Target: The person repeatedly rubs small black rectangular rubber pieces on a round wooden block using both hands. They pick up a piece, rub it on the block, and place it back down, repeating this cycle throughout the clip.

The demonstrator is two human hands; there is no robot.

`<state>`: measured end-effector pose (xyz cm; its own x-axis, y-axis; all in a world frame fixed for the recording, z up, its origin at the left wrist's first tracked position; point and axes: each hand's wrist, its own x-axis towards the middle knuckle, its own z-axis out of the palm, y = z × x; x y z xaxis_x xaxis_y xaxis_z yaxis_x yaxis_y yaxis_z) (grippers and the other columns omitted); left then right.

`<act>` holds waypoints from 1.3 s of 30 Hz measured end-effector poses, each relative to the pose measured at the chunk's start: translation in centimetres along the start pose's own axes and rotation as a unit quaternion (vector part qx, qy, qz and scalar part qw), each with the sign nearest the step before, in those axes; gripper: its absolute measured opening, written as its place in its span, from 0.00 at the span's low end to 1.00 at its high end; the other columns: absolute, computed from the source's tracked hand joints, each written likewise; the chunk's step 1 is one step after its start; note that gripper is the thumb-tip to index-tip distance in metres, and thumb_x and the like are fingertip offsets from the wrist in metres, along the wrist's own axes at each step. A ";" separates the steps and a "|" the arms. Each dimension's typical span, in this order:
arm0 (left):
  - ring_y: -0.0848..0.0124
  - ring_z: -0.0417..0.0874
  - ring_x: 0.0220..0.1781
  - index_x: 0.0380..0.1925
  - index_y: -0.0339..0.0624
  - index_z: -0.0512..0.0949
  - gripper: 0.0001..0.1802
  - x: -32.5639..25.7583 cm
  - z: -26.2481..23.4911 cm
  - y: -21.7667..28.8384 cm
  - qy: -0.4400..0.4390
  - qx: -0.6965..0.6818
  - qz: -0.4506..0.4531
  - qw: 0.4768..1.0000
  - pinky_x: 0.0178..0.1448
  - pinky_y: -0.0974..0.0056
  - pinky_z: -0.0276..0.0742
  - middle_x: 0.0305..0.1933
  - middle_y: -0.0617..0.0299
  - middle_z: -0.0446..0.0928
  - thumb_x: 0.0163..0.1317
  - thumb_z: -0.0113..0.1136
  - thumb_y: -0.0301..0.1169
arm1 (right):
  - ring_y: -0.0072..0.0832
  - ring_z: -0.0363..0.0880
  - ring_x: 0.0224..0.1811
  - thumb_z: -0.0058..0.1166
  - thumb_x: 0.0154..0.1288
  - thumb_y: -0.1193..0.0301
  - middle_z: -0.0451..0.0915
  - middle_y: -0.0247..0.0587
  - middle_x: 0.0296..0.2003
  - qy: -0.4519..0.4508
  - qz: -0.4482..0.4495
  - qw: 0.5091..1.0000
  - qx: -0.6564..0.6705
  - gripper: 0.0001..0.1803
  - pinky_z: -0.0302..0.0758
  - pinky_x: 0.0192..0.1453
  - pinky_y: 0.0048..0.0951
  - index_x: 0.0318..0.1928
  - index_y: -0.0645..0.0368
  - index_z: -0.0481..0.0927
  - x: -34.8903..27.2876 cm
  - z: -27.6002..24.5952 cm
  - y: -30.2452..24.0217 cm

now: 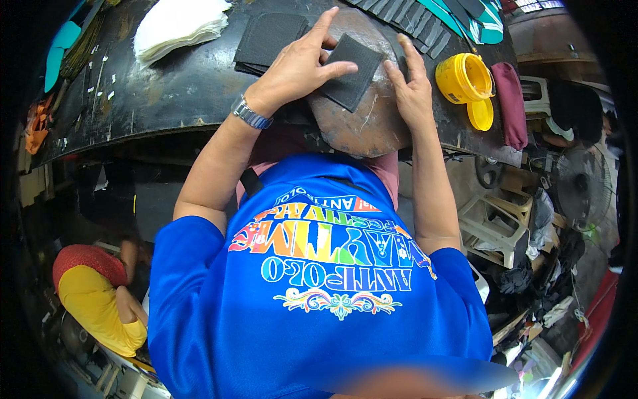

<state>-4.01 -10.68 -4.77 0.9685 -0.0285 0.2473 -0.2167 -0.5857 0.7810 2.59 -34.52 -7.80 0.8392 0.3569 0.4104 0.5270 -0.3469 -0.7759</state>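
A black rectangular piece of textured sheet material (362, 58) is tilted over a worn brown board (362, 130) at the table's near edge. My left hand (299, 70), with a metal watch on its wrist, comes in from the left. Its thumb lies across the piece's left side and its index finger stretches away from me. To the right, my right hand (413, 93) has its fingers apart, the thumb by the piece's right edge. Whether that thumb touches it, I cannot tell. Beside my left hand lies a stack of similar black pieces (269, 36).
On the dark table (179, 93) are a pile of white sheets (179, 30), overlapping dark strips (405, 23), an open yellow tub (458, 78) with its lid (480, 114), and a maroon cloth roll (510, 106). A person in yellow (100, 306) is at lower left; a fan (581, 186) stands right.
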 end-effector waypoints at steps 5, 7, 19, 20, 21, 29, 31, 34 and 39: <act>0.74 0.80 0.42 0.80 0.46 0.48 0.40 0.8 -1.2 -1.8 -0.051 -0.342 -0.166 0.923 0.49 0.66 0.82 0.45 0.56 0.80 0.76 0.56 0.38 | 0.44 0.66 0.75 0.58 0.74 0.56 0.71 0.54 0.69 0.029 0.027 0.999 0.008 0.36 0.61 0.78 0.41 0.75 0.57 0.66 -0.3 0.2 -0.1; 0.70 0.83 0.46 0.76 0.44 0.61 0.32 1.2 -0.8 -2.6 -0.007 -0.448 -0.187 0.874 0.53 0.64 0.82 0.42 0.55 0.83 0.74 0.54 0.30 | 0.44 0.67 0.74 0.57 0.74 0.55 0.71 0.55 0.69 0.031 0.025 0.999 0.008 0.36 0.61 0.78 0.41 0.76 0.56 0.65 -0.4 0.1 0.0; 0.72 0.84 0.52 0.76 0.56 0.65 0.43 0.4 -0.5 -2.8 -0.062 -0.129 -0.020 0.989 0.57 0.65 0.84 0.61 0.54 0.78 0.62 0.74 0.31 | 0.36 0.76 0.67 0.63 0.71 0.63 0.77 0.52 0.65 0.042 0.065 0.993 0.094 0.39 0.72 0.70 0.40 0.78 0.54 0.63 -0.7 0.0 -1.1; 0.72 0.83 0.52 0.75 0.57 0.67 0.41 0.4 -0.5 -2.7 -0.064 -0.128 -0.019 0.989 0.57 0.65 0.84 0.62 0.54 0.78 0.62 0.73 0.29 | 0.37 0.76 0.66 0.63 0.71 0.63 0.77 0.51 0.64 0.037 0.067 0.993 0.094 0.37 0.72 0.70 0.40 0.76 0.54 0.65 -0.7 0.0 -1.0; 0.73 0.83 0.52 0.74 0.59 0.70 0.39 0.5 -0.5 -2.7 -0.068 -0.121 -0.027 0.990 0.57 0.65 0.84 0.62 0.55 0.77 0.62 0.72 0.28 | 0.37 0.76 0.66 0.63 0.71 0.64 0.78 0.51 0.64 0.032 0.070 0.993 0.093 0.34 0.72 0.70 0.39 0.74 0.54 0.68 -0.7 -0.1 -0.9; 0.51 0.79 0.65 0.59 0.58 0.83 0.21 -0.4 0.7 -1.4 -0.028 0.159 0.114 0.980 0.67 0.52 0.77 0.65 0.48 0.75 0.65 0.64 0.39 | 0.45 0.68 0.71 0.60 0.71 0.63 0.74 0.49 0.67 -0.001 0.008 0.999 -0.043 0.18 0.65 0.73 0.42 0.59 0.50 0.86 -0.6 0.0 0.2; 0.51 0.79 0.64 0.59 0.59 0.83 0.22 -0.6 1.1 -1.1 -0.010 0.165 0.116 0.979 0.66 0.53 0.77 0.64 0.48 0.75 0.64 0.66 0.41 | 0.46 0.68 0.71 0.59 0.72 0.62 0.74 0.50 0.67 -0.002 0.006 0.998 -0.063 0.18 0.65 0.73 0.42 0.59 0.50 0.85 -0.6 0.1 0.1; 0.50 0.79 0.64 0.60 0.59 0.82 0.24 -0.7 1.2 -0.9 -0.005 0.165 0.112 0.980 0.66 0.52 0.77 0.64 0.47 0.75 0.63 0.69 0.45 | 0.48 0.68 0.71 0.58 0.73 0.60 0.74 0.51 0.67 -0.013 -0.005 0.995 -0.102 0.20 0.65 0.74 0.44 0.60 0.49 0.85 -0.4 0.2 0.0; 0.50 0.78 0.65 0.62 0.57 0.81 0.27 -0.7 1.3 -0.9 -0.013 0.176 0.113 0.978 0.68 0.52 0.76 0.65 0.47 0.74 0.62 0.70 0.45 | 0.52 0.67 0.72 0.56 0.73 0.57 0.72 0.54 0.68 -0.031 -0.024 0.985 -0.166 0.21 0.63 0.75 0.47 0.61 0.47 0.84 -0.1 0.7 -0.2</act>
<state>-4.33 -11.21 -6.45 0.9048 -0.2073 0.3721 -0.3742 -0.8042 0.4619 2.30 -33.89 -7.98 0.8073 0.4295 0.4047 0.5901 -0.5882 -0.5529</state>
